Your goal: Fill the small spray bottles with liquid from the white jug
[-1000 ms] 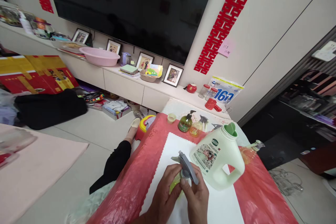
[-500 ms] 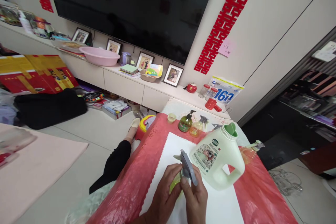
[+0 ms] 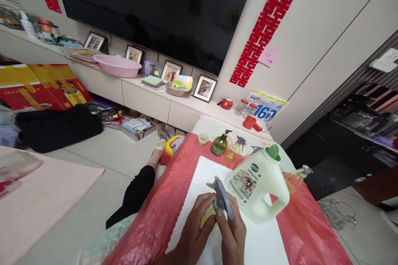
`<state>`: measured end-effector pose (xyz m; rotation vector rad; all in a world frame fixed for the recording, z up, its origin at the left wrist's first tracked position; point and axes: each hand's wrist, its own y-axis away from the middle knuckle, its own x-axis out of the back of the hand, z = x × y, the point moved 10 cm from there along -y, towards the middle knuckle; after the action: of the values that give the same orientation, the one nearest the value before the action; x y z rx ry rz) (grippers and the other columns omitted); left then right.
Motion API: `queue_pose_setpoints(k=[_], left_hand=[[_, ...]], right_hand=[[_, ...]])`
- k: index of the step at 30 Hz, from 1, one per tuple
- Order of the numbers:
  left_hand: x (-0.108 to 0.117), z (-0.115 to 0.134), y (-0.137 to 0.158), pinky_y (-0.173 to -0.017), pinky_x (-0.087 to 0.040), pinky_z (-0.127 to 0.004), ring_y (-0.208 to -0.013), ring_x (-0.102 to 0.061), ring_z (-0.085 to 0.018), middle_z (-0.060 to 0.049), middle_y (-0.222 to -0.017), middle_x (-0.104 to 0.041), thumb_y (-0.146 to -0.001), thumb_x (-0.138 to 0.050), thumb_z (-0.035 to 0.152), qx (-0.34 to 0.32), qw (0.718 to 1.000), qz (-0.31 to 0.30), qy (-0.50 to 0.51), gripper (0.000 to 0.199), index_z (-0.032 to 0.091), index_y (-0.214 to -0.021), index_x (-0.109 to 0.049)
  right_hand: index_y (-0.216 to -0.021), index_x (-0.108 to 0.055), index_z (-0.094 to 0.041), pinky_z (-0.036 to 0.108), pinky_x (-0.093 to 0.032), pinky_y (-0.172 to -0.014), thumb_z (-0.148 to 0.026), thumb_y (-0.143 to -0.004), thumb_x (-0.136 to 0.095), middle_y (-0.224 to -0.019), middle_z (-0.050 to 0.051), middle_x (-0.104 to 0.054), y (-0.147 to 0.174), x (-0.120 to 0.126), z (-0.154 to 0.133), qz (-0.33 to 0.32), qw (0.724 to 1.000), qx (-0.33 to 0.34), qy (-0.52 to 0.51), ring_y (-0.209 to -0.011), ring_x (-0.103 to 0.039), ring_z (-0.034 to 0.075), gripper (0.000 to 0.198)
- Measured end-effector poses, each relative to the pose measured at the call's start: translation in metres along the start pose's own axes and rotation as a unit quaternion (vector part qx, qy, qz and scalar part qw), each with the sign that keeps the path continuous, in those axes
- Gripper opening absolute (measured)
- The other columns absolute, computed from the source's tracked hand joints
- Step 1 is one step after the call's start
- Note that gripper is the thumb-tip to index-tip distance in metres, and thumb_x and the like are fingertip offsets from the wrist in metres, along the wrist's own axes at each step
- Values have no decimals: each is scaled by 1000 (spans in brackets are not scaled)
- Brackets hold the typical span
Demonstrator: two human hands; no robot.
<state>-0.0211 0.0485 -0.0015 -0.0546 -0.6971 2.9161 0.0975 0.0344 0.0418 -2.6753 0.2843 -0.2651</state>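
A spray bottle (image 3: 207, 217) with yellow-green contents stands between my hands over the white mat (image 3: 203, 176). My left hand (image 3: 195, 227) is wrapped round its body, hiding much of it. On top is a grey trigger spray head (image 3: 222, 197), and the fingers and thumb of my right hand (image 3: 231, 227) close on it at the neck. Just to the right rises a big pale green jug (image 3: 258, 186) with a flower label and a green piece in its mouth.
Behind the mat are a green pump bottle (image 3: 219, 145), an amber spray bottle (image 3: 233, 150) and a small cup (image 3: 203, 139). Another clear bottle (image 3: 297, 180) is right of the jug. Red plastic sheeting (image 3: 155, 219) covers the table; a yellow-red stool (image 3: 171, 147) is beyond its left edge.
My hands and the spray bottle hold almost the same place. Only a very slight shift of the view shows.
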Motion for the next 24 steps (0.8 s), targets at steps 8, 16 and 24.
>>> queue_pose_setpoints(k=[8,16,24], left_hand=[[3,4,-4,-113,-52,-45,-129,-62,-28,-14,-137,-64,-103,-52,37,10,1000,11,9,39,25,-139,-61],[2,4,-3,-112,-52,-46,-129,-62,-29,-15,-139,-63,-103,-51,35,11,1000,9,12,39,24,-139,-61],[2,5,-2,-112,-52,-44,-129,-62,-28,-14,-139,-63,-103,-51,33,-3,1000,10,-3,39,26,-141,-59]], right_hand=[[-119,-71,-21,33,-53,-95,-44,-98,-71,-124,8,-62,1,12,12,32,999,14,31,-115,-61,25,31],[-122,-71,-20,34,-52,-100,-45,-99,-69,-128,10,-59,3,6,13,16,998,9,54,-120,-57,27,34],[-120,-72,-23,29,-51,-95,-45,-98,-71,-123,6,-62,1,7,9,24,998,10,58,-117,-60,24,31]])
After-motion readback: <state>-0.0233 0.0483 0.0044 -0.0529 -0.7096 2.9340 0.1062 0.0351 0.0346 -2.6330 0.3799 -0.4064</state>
